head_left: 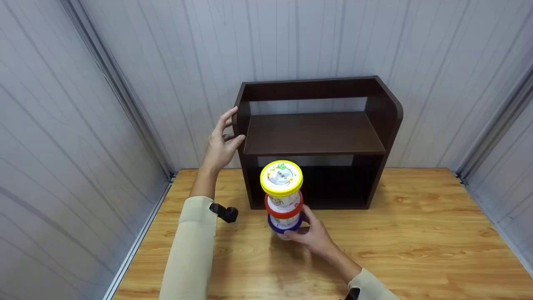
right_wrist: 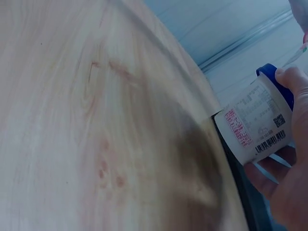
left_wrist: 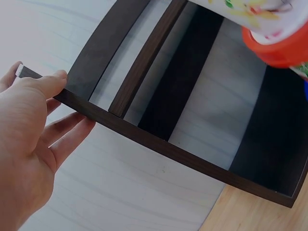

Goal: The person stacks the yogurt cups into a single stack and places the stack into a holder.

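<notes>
Three white tubs stand stacked in front of the dark brown shelf (head_left: 312,133): a yellow-lidded tub (head_left: 281,178) on top, a red-lidded tub (head_left: 284,213) in the middle, a blue-lidded tub (right_wrist: 255,120) at the bottom. My right hand (head_left: 314,237) grips the bottom tub near its blue lid, thumb on the near side and fingers around the right. Printed text and a barcode show on that tub in the right wrist view. With thumb and fingers on either side, my left hand (head_left: 220,150) holds the front edge of the shelf's left side panel (left_wrist: 144,142).
The shelf has an upper board and a lower compartment behind the stack. It stands on a wooden table (head_left: 433,233) against a pale panelled wall (head_left: 325,37). Metal-framed side walls (head_left: 83,146) border the table on left and right.
</notes>
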Available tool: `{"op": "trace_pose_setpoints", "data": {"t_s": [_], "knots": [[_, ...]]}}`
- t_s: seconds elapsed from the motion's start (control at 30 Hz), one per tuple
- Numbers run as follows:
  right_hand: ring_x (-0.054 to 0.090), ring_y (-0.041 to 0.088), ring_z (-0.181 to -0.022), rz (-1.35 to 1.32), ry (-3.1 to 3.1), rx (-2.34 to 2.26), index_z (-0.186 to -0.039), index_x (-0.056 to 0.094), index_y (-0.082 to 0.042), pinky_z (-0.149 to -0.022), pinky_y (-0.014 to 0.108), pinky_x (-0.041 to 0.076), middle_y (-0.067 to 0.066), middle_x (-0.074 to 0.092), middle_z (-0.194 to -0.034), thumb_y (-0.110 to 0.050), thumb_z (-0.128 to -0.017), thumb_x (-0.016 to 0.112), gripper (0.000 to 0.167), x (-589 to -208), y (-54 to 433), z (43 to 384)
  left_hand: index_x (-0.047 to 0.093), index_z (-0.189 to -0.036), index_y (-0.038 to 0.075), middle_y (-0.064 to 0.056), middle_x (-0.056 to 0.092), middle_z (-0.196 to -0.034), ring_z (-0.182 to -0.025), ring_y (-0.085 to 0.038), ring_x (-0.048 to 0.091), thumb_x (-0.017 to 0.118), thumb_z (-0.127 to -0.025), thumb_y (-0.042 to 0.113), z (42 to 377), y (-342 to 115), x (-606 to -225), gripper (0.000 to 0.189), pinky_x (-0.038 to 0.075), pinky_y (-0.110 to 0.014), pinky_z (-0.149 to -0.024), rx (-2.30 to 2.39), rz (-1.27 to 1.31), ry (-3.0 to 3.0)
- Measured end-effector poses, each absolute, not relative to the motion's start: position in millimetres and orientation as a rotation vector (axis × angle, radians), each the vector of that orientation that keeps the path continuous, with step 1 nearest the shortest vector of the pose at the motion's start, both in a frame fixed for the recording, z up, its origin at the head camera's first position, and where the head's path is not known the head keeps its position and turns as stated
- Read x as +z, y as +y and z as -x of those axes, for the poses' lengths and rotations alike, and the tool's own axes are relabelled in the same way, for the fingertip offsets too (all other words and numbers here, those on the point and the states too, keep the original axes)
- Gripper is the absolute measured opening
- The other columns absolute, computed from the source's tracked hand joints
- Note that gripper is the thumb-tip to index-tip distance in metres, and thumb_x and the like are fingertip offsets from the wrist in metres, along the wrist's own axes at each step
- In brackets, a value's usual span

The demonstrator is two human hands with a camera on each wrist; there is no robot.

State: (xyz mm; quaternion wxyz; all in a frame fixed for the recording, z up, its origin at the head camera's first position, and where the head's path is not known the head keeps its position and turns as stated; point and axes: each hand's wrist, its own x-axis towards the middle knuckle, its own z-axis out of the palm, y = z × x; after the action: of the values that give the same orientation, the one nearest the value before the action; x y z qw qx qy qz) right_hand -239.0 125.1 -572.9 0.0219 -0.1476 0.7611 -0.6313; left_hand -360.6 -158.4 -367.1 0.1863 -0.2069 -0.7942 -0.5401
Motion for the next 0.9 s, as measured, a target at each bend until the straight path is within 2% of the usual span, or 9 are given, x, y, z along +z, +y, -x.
{"op": "trace_pose_setpoints", "data": {"t_s": [0.17,0.4,0.63,0.73,0.9], "knots": [[0.058,0.048,-0.150,0.411,2.374,-1.974,-0.169,0.042,-0.005,-0.113,0.052,0.062,0.027,0.059,-0.161,-0.018,-0.096,0.092,0.089,-559,130,236,0.044,-0.171,0.018,-0.009,0.040,-0.181,-0.161,-0.035,0.048,0.071,-0.107,-0.004,362,-157,-367,0.073,0.053,-0.059,-0.126,-1.513,0.578,-2.239],[0.061,0.041,-0.146,0.395,2.428,-1.979,-0.166,0.047,-0.008,-0.112,0.051,0.061,0.022,0.062,-0.159,-0.018,-0.095,0.092,0.085,-537,141,235,0.044,-0.171,0.017,-0.010,0.041,-0.182,-0.160,-0.036,0.049,0.071,-0.106,-0.004,363,-155,-368,0.073,0.053,-0.060,-0.125,-1.510,0.590,-2.233],[0.067,0.030,-0.135,0.418,2.534,-1.972,-0.160,0.054,-0.008,-0.110,0.041,0.061,0.016,0.068,-0.153,-0.015,-0.094,0.092,0.077,-514,152,237,0.045,-0.171,0.018,-0.012,0.041,-0.180,-0.160,-0.035,0.049,0.070,-0.107,-0.004,365,-155,-367,0.072,0.053,-0.059,-0.126,-1.524,0.583,-2.240],[0.069,0.030,-0.136,0.442,2.568,-1.956,-0.160,0.054,-0.008,-0.112,0.038,0.060,0.015,0.069,-0.152,-0.016,-0.095,0.092,0.076,-505,155,238,0.045,-0.171,0.018,-0.012,0.042,-0.179,-0.160,-0.035,0.049,0.071,-0.107,-0.004,365,-155,-367,0.072,0.053,-0.058,-0.126,-1.524,0.583,-2.235],[0.070,0.034,-0.137,0.463,2.603,-1.964,-0.161,0.053,-0.005,-0.106,0.028,0.061,0.019,0.071,-0.150,-0.013,-0.094,0.091,0.077,-489,157,240,0.046,-0.170,0.017,-0.012,0.041,-0.180,-0.160,-0.035,0.048,0.071,-0.106,-0.005,366,-158,-368,0.072,0.053,-0.059,-0.126,-1.525,0.583,-2.228]]}}
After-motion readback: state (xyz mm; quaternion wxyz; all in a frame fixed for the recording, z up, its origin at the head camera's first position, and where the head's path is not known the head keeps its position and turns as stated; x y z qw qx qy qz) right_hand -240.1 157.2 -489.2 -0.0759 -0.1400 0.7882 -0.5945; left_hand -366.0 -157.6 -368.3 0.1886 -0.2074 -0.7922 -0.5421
